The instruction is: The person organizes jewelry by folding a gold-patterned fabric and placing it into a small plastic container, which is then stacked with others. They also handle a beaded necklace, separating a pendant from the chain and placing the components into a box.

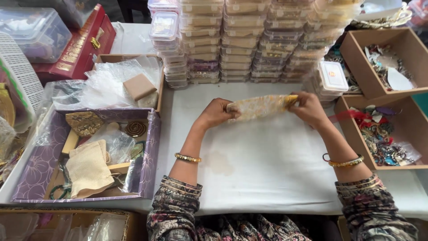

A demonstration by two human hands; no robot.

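Both my hands hold a small pale pouch with a gold floral print, stretched sideways above the white cloth on the table. My left hand pinches its left end. My right hand grips its right end, where a gold trim shows. Gold bangles sit on both wrists.
Stacks of clear plastic boxes line the back. A purple floral box at left holds pouches and trinkets. Brown trays at right hold jewellery. A red case and a clear tub stand at the back left.
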